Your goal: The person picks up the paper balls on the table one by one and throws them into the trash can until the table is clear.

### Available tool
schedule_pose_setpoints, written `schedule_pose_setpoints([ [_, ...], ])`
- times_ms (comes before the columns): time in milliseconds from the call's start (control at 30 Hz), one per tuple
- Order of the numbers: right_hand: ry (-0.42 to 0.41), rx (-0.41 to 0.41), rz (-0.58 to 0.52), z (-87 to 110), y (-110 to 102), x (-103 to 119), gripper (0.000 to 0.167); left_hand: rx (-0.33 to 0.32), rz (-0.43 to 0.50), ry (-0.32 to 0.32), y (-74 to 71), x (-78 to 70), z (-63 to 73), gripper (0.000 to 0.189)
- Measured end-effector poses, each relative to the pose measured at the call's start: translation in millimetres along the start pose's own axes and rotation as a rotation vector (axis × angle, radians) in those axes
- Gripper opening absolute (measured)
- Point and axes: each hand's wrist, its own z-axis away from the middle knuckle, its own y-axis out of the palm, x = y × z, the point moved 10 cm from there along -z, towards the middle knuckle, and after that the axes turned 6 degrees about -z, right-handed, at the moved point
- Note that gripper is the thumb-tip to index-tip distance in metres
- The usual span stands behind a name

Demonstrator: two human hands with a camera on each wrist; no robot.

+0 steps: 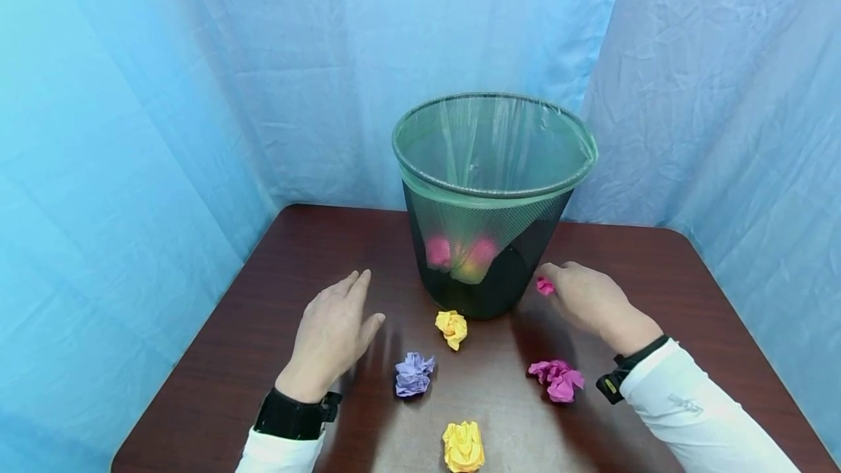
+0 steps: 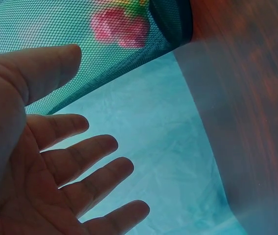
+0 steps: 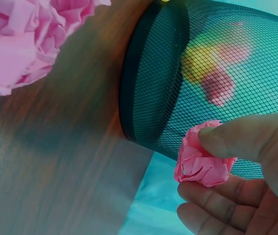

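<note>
A small pink crumpled paper ball [image 3: 202,159] is pinched between the thumb and fingers of my right hand [image 1: 585,301], beside the lower right side of a black mesh wastebasket [image 1: 489,199]. A green plastic liner covers the basket's rim, and pink and yellow paper balls show through the mesh. My left hand [image 1: 331,331] hovers left of the basket, fingers extended and holding nothing; in the left wrist view its palm [image 2: 31,181] and spread fingers show. Nearest to it lies a purple crumpled paper ball [image 1: 414,374].
One yellow paper ball [image 1: 452,329] lies right at the basket's foot, another yellow ball [image 1: 463,447] near the front. A magenta paper ball [image 1: 557,380] sits below my right hand. Behind the dark wooden table [image 1: 315,239] hang light blue curtains [image 1: 296,79].
</note>
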Motion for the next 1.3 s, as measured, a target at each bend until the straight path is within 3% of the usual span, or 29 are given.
schedule_pose_setpoints([
  [500,0.008,-0.008,-0.001,-0.8,-9.7,-3.2,0.037,-0.021,0.002,0.008,-3.7,0.2,-0.5,0.074],
  [1300,0.031,-0.031,0.003,-3.0,-35.7,-9.7,0.040,-0.003,0.000,0.011,-4.1,-0.2,-6.1,0.075],
])
